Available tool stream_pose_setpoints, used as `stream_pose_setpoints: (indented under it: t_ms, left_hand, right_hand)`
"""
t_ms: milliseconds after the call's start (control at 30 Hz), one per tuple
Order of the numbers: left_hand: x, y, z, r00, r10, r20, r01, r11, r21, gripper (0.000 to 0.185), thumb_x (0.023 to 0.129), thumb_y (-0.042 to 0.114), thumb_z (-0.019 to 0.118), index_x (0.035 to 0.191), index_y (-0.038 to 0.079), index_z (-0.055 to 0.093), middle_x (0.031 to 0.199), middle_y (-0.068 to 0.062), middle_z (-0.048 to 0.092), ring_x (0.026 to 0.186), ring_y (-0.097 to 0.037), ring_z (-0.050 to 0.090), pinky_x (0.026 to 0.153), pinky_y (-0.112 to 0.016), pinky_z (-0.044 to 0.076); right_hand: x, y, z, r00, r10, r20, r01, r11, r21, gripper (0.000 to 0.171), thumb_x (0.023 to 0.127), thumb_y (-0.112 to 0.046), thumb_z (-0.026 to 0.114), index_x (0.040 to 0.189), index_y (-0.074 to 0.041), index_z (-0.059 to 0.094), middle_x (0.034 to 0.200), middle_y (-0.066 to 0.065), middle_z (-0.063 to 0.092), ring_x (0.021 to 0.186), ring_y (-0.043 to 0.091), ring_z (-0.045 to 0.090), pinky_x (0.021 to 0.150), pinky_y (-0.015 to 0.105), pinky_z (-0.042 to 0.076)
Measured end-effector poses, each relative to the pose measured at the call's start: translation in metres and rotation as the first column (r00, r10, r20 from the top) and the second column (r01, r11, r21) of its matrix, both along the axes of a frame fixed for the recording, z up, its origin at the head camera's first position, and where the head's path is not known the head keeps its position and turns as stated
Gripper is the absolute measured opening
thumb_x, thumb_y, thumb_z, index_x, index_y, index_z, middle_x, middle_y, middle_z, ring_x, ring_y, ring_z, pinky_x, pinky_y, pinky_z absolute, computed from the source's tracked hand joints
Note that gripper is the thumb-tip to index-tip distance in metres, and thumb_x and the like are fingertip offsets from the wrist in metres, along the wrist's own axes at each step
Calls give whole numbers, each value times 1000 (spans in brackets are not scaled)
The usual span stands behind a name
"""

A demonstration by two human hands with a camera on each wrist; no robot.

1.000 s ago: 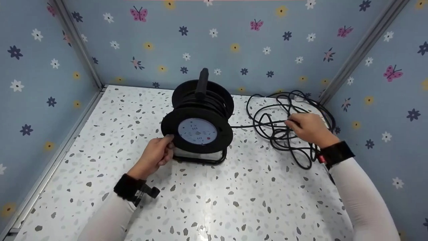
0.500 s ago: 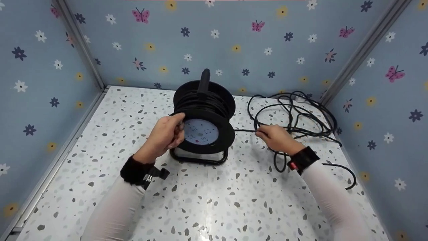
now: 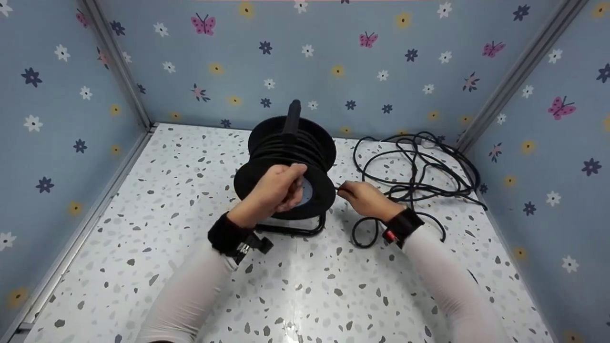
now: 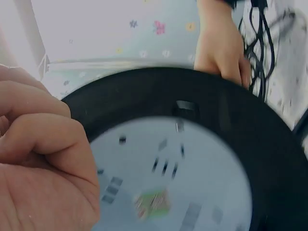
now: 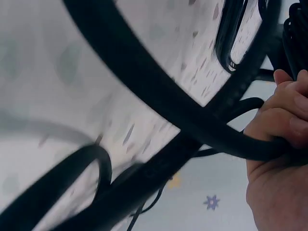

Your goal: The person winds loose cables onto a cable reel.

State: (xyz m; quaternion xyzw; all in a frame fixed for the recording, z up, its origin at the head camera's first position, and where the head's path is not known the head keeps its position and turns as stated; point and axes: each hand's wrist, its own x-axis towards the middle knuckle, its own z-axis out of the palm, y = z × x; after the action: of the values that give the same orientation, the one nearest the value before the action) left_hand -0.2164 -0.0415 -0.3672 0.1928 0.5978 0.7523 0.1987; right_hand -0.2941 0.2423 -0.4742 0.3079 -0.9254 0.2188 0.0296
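**Cable runs rightward from the reel into the right hand**

The black cable reel (image 3: 285, 171) stands upright on its tube stand at the middle of the speckled surface (image 3: 190, 200), its round pale-blue socket face turned toward the near side and its carrying handle pointing up at the far side. The left hand (image 3: 278, 189) lies over the near flange with fingers curled, seemingly around a small knob on the face; the left wrist view shows a closed fist against the disc but not what sits inside it.

The right hand (image 3: 363, 198) is just beside the reel's right edge, fingers wrapped around the black cable (image 3: 414, 176). From that grip the cable leads left to the drum and right into a loose tangle of loops on the far right of the surface. So the free length lies to the right of the reel, on the right hand's side, with the left hand nearer the drum face.
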Motion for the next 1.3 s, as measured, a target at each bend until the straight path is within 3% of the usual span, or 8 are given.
stream_pose_setpoints:
  t_ms: [167, 500, 633, 900, 967, 1067, 1200, 1300]
  left_hand:
    - [6, 23, -2, 999, -10, -33, 9, 999, -44, 48, 92, 31, 45, 63, -6, 39, 39, -10, 39, 28, -15, 28, 27, -28, 22]
    - [-5, 47, -31, 978, 136, -158, -169, 960, -222, 55, 87, 43, 48, 52, 0, 49, 35, -10, 43, 28, -20, 38, 29, -28, 26]
    - [-4, 46, -30, 972, 150, -180, -191, 952, -239, 55, 87, 46, 47, 53, 2, 49, 37, -11, 45, 29, -20, 39, 29, -28, 26]
    - [10, 47, -17, 981, 97, -167, -142, 947, -289, 56, 90, 40, 45, 54, -4, 48, 38, -13, 43, 28, -14, 31, 28, -29, 22]
    - [12, 46, -15, 982, 87, -165, -133, 947, -292, 56, 90, 40, 45, 55, -4, 48, 39, -13, 43, 28, -13, 31, 28, -29, 22]
    - [14, 45, -15, 983, 90, -162, -134, 949, -284, 56, 89, 42, 45, 55, -2, 48, 38, -11, 43, 28, -12, 31, 28, -28, 21]
    - [10, 47, -22, 981, 105, -163, -149, 947, -284, 58, 87, 47, 46, 54, 0, 48, 37, -9, 43, 28, -13, 30, 27, -29, 20]
    - [4, 50, -33, 981, 107, -163, -153, 942, -299, 61, 84, 54, 46, 53, 2, 49, 38, -10, 44, 29, -17, 31, 27, -31, 21]
  right_hand:
    - [-1, -12, -5, 1000, 17, 5, -17, 1000, -5, 19, 92, -33, 43, 97, -22, 58, 81, -9, 57, 70, 7, 52, 63, 28, 43]
    - [4, -4, -3, 985, 13, 172, -1, 997, -73, 17, 90, -32, 49, 89, -20, 60, 72, -7, 55, 63, 9, 51, 57, 28, 42]
    - [4, 15, 12, 967, -8, 254, 20, 999, -43, 15, 89, -31, 51, 87, -20, 61, 66, -3, 53, 54, 13, 48, 51, 30, 40]
    - [5, 63, 69, 961, -193, 200, 169, 977, 132, 15, 84, -30, 59, 97, -23, 56, 74, -1, 59, 57, 16, 53, 49, 33, 44]
    - [4, 72, 82, 930, -309, 197, 297, 951, 85, 17, 81, -25, 63, 96, -19, 58, 75, 2, 59, 57, 18, 53, 50, 34, 44]
    - [3, 80, 92, 830, -434, 350, 499, 858, -120, 19, 79, -20, 65, 96, -13, 59, 75, 9, 59, 55, 21, 55, 53, 39, 49]
    - [4, 84, 93, 695, -261, 671, 641, 648, -412, 27, 79, -16, 65, 100, -5, 52, 64, 9, 49, 48, 18, 51, 49, 36, 50]
    - [4, 92, 94, 656, -124, 745, 641, 613, -462, 31, 76, -20, 69, 89, -2, 48, 55, -1, 35, 40, 11, 34, 36, 27, 34]
